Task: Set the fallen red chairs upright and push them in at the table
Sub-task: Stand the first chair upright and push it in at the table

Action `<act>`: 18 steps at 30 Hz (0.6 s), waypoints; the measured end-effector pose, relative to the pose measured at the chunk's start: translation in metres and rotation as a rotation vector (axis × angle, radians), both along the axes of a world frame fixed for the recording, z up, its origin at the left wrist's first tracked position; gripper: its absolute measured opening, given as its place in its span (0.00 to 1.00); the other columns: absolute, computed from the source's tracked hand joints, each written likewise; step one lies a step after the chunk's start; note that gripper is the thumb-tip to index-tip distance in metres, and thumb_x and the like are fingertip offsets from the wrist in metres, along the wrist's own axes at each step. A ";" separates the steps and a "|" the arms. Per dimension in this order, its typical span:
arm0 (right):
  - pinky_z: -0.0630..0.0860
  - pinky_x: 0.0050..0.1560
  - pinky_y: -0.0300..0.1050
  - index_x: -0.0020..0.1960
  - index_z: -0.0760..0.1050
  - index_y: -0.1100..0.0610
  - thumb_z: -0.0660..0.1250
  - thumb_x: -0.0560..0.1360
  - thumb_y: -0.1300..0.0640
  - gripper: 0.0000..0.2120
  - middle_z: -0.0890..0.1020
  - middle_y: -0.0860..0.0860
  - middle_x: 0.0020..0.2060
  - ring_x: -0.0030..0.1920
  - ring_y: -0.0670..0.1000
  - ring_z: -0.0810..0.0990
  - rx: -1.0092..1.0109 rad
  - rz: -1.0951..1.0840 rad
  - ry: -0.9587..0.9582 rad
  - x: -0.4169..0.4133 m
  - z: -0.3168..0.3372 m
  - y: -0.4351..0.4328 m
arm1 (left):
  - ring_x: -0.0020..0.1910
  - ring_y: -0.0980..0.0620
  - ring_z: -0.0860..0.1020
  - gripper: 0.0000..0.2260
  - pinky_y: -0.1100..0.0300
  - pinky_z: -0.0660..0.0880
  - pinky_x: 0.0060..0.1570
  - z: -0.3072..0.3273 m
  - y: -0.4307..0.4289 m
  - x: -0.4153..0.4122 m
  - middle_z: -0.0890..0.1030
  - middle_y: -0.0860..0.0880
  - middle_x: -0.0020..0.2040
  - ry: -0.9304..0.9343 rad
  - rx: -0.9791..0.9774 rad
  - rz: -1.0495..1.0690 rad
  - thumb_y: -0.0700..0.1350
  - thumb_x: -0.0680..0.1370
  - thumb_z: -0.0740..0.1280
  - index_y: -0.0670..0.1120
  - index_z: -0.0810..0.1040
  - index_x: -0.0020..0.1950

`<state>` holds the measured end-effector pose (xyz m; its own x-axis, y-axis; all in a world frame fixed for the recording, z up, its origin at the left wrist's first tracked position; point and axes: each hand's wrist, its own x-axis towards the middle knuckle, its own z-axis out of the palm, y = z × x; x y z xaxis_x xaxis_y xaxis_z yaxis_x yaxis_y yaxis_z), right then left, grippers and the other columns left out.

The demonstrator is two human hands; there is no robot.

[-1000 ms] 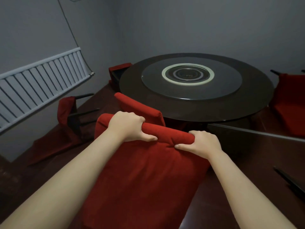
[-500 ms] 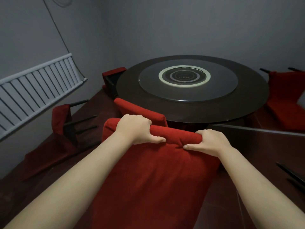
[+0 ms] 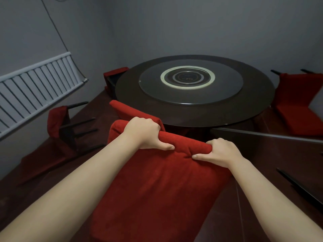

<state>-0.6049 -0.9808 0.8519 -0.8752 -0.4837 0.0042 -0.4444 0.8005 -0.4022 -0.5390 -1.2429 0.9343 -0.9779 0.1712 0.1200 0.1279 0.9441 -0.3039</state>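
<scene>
Round worktop (image 3: pixel 132 95) stands directly ahead of the held red chair (image 3: pixel 157 189). The chair's backrest top runs crosswise, its left end nearer the worktop. A second red chair (image 3: pixel 125 110) sits just beyond, at the rim. The left fallen chair (image 3: pixel 57 119) and right fallen chair (image 3: pixel 297 109) lie well apart. Left grip (image 3: pixel 145 133) and right grip (image 3: pixel 218 151) both clasp the backrest top. No legible writing.

Forearms outstretched, left grip (image 3: pixel 144 133) and right grip (image 3: pixel 218 151) curled tight, fingertips seemingly tucked under.

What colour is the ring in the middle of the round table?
The ring is pale cream on the dark table; head view.
</scene>
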 end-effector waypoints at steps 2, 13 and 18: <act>0.71 0.33 0.37 0.37 0.79 0.44 0.51 0.48 0.12 0.41 0.80 0.40 0.31 0.34 0.39 0.78 -0.009 -0.016 0.012 0.002 -0.002 0.017 | 0.23 0.55 0.68 0.40 0.61 0.59 0.26 0.000 0.017 -0.002 0.71 0.55 0.25 0.002 -0.008 -0.012 0.85 0.56 0.44 0.50 0.73 0.30; 0.71 0.33 0.37 0.36 0.78 0.43 0.52 0.50 0.13 0.38 0.80 0.40 0.31 0.33 0.39 0.78 0.000 -0.072 -0.011 0.013 -0.003 0.100 | 0.24 0.54 0.70 0.39 0.62 0.57 0.25 0.003 0.098 -0.008 0.71 0.54 0.25 0.024 -0.026 -0.087 0.85 0.55 0.44 0.50 0.71 0.30; 0.70 0.33 0.36 0.37 0.78 0.42 0.52 0.49 0.13 0.39 0.80 0.40 0.32 0.34 0.39 0.78 -0.003 -0.103 -0.036 0.017 -0.001 0.133 | 0.23 0.54 0.68 0.39 0.62 0.55 0.25 0.000 0.132 -0.014 0.70 0.54 0.24 0.032 -0.008 -0.109 0.85 0.55 0.45 0.50 0.70 0.29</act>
<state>-0.5883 -0.8474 0.8505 -0.9199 -0.3912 -0.0265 -0.3451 0.8398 -0.4191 -0.5527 -1.1107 0.9347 -0.9492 0.2774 0.1487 0.2201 0.9227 -0.3166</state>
